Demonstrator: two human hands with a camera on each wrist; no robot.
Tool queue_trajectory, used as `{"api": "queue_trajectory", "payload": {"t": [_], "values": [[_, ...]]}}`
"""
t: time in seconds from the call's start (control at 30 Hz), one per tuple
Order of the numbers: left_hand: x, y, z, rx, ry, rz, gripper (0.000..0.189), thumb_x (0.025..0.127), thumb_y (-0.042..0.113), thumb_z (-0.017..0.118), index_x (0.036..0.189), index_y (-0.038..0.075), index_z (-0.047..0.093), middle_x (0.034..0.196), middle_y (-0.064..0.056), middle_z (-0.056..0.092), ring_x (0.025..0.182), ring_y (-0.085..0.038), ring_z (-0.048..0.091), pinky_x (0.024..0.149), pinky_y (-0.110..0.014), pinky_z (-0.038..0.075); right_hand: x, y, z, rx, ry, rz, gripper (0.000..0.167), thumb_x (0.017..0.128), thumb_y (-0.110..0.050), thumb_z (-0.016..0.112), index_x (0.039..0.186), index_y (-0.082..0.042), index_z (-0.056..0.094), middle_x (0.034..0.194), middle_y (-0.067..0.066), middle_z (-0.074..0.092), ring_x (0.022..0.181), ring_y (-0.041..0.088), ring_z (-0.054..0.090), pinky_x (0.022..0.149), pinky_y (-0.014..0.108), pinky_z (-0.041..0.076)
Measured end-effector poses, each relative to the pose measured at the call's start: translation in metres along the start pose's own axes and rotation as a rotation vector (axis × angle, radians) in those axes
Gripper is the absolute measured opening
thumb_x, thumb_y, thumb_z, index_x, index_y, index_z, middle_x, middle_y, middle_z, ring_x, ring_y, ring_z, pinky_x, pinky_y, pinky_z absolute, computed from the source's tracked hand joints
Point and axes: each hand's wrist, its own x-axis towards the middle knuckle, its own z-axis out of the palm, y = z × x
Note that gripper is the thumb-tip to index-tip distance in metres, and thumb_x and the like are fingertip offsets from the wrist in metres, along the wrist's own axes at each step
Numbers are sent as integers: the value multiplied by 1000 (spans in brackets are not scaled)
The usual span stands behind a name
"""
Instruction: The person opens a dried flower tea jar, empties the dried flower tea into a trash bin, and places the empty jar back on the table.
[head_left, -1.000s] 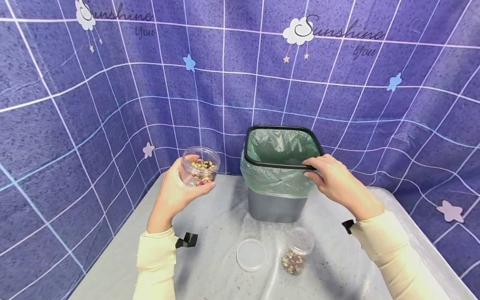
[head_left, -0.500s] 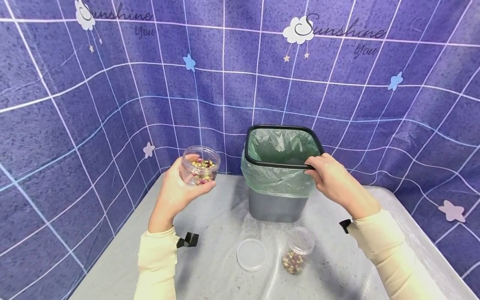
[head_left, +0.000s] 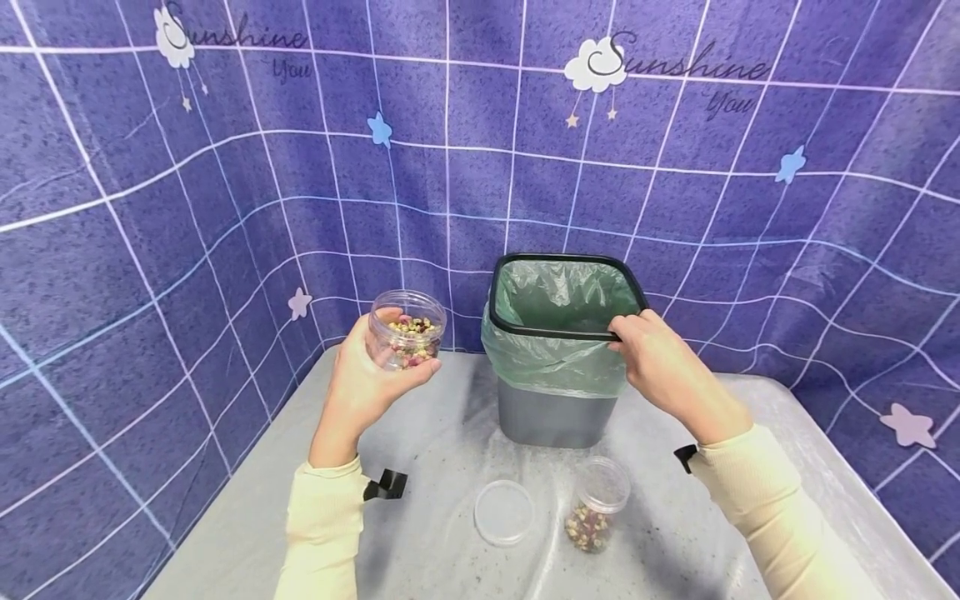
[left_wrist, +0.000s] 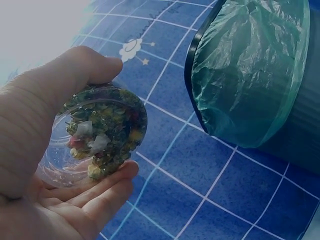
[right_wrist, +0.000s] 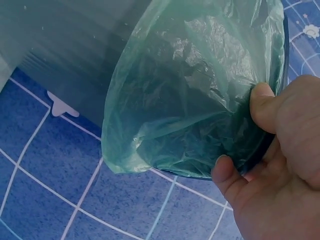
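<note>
My left hand (head_left: 367,387) grips a clear, lidless plastic jar (head_left: 407,329) from the side, left of the bin. Dried flower buds (left_wrist: 105,137) in yellow, pink and green lie inside it. At the grey trash bin (head_left: 557,412), my right hand (head_left: 667,367) pinches the front right corner of the black rim (head_left: 555,333). In the right wrist view, the thumb (right_wrist: 265,102) presses on the green bag liner (right_wrist: 200,85), which is folded over the rim and hangs outside the bin.
On the grey-covered table (head_left: 442,467), a round clear lid (head_left: 504,512) lies in front of the bin. To its right is a second clear jar (head_left: 596,504) with dried flowers. Small crumbs are scattered about. A purple grid-patterned cloth (head_left: 480,183) hangs behind.
My left hand and its jar have shifted slightly to the right. The right hand's fingers have closed more tightly on the bin's rim, and its wrist has moved a little left.
</note>
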Motion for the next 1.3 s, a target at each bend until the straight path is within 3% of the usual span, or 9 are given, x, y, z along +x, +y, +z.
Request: {"api": "queue_trajectory", "payload": {"t": [0.17,0.3,0.43,0.53,0.8,1.0,1.3], "values": [[-1,5,1,-6,31,12,80,69,13,97,135,6,54,123,-9,66,102,-19,68,86,-24,58,0,-1,4,2,32,-37,26,86,6,73,82,-7,51,71,4,53,70,27,44,66,36,39],[1,11,1,-16,73,-4,79,69,14,97,135,6,54,122,-9,64,108,-18,65,95,-25,55,1,-1,6,-1,49,-59,27,85,7,73,82,-6,50,71,5,52,68,28,43,66,37,37],[5,20,2,43,106,-2,80,68,20,97,135,8,56,123,-8,64,113,-17,62,102,-27,51,2,-1,6,-6,45,-64,28,84,7,73,81,-6,49,71,5,51,68,28,41,66,37,37],[8,26,4,93,118,12,80,67,23,98,134,10,57,119,-8,66,107,-18,64,95,-28,54,3,0,5,-8,43,-65,29,84,7,74,81,-6,48,70,5,51,68,28,41,66,37,36],[17,38,14,139,91,65,81,65,23,99,133,10,57,116,-7,69,99,-19,69,82,-24,57,3,2,5,-12,51,-68,28,84,7,73,81,-6,48,70,6,51,68,29,41,67,39,37],[22,45,22,249,100,97,82,62,31,99,132,13,60,113,-3,71,95,-19,67,82,-35,54,4,3,6,-4,36,-63,28,84,7,73,80,-6,48,70,6,50,67,30,41,67,40,36],[38,64,36,256,52,123,82,62,32,97,133,15,58,109,0,72,94,-17,68,81,-37,55,1,2,5,-5,25,-42,28,83,7,73,80,-7,49,70,6,52,68,30,43,67,40,38]]}}
